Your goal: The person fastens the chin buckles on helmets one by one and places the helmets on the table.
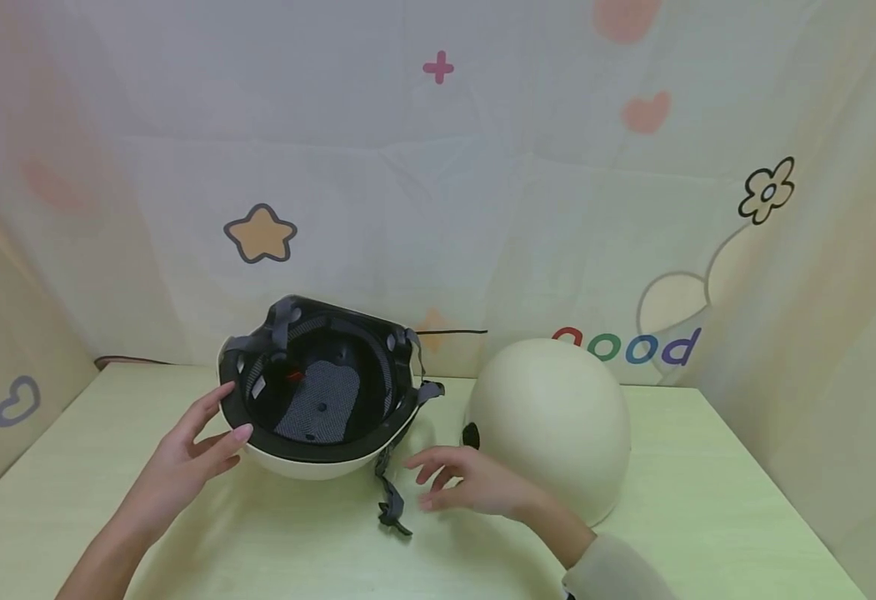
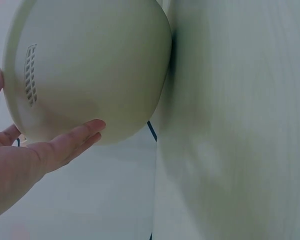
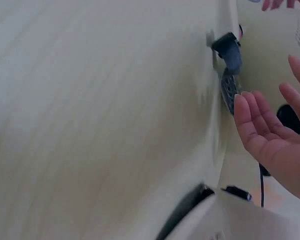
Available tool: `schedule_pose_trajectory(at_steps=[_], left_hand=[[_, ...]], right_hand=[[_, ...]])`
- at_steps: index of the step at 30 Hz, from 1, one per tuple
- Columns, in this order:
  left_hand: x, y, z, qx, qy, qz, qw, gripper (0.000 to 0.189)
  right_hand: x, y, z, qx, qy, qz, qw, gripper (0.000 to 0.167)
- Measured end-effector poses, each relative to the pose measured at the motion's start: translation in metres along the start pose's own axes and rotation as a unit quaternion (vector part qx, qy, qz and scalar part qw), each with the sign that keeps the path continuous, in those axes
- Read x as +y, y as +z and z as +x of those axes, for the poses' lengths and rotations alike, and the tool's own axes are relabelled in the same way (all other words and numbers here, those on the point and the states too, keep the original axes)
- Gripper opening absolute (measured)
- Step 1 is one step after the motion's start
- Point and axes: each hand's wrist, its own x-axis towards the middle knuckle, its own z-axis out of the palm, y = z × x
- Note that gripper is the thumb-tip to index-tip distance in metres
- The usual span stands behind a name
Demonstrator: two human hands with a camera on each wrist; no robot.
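Observation:
A cream helmet (image 1: 310,471) lies upturned on the table, its black padded inside tilted toward me. My left hand (image 1: 182,467) holds its left side, thumb and index finger at the rim. In the left wrist view, other fingers lie along the outer shell (image 2: 90,65) below a slotted vent. A dark chin strap (image 1: 391,500) hangs from the helmet's right side onto the table. Just right of that strap is my right hand (image 1: 475,483), fingers loosely bent and holding nothing. In the right wrist view its fingertips appear close to the strap (image 3: 232,57).
A second cream helmet (image 1: 550,417) stands dome up on the right, behind my right forearm. The pale wooden table (image 1: 708,500) ends at a printed cloth backdrop (image 1: 438,208). A thin dark cord (image 1: 453,332) shows against the cloth between the helmets.

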Motion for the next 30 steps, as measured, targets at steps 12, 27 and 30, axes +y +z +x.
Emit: schedule_pose_trajectory(at_steps=[12,27,30], left_hand=[[0.0,0.001,-0.001,0.006,-0.001,0.011,0.9999,0.069],[-0.004,0.0,-0.003,0.004,-0.002,0.0,1.0,0.068],[-0.006,-0.001,-0.004,0.0,-0.002,-0.002,1.0,0.068]], right_hand=[[0.001,0.03,0.027,-0.051,0.036,-0.054,0.9965,0.045],[0.013,0.02,0.017,-0.08,-0.009,-0.02,0.9966,0.027],[0.013,0.015,0.014,-0.095,-0.022,0.004,0.9952,0.028]])
